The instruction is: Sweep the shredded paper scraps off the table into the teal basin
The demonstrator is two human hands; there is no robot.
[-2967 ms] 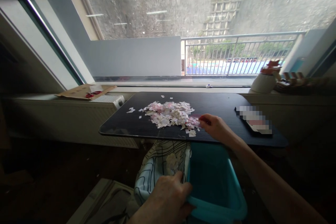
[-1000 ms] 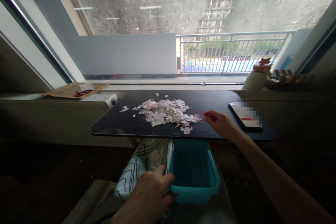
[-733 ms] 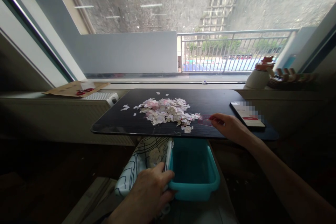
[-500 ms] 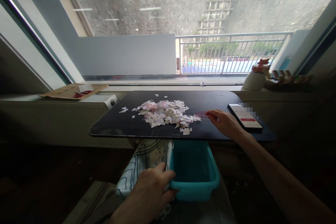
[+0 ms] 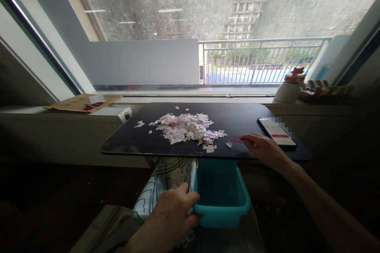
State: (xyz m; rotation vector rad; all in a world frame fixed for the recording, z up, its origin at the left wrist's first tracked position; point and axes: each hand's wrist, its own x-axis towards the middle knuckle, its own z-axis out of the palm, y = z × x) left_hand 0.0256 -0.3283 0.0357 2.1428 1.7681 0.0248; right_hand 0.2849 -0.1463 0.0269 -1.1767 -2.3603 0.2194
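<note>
My right hand (image 5: 261,146) is closed on a thin, pink see-through strip (image 5: 235,139), its exact kind unclear. The strip's far end is beside a small paper scrap (image 5: 228,145) on the black table (image 5: 237,118). Just left of it lies a wide heap of torn paper scraps (image 5: 187,126), white with some pink. Below the table's front edge, my left hand (image 5: 175,209) grips the near-left rim of a teal plastic bin (image 5: 222,209). Against that bin stands a white container with dark lines (image 5: 144,201), pale bits inside it; my left fingers partly hide where the two meet.
A phone (image 5: 279,132) lies at the table's right end, close to my right forearm. Behind the table runs a windowsill with a white pot (image 5: 287,90). On the left, a brown paper envelope (image 5: 77,102) rests over a radiator (image 5: 74,134).
My right hand has moved right and toward me with the pink strip. One scrap now lies apart from the heap, by the strip's end. My left hand stays on the bin rim.
</note>
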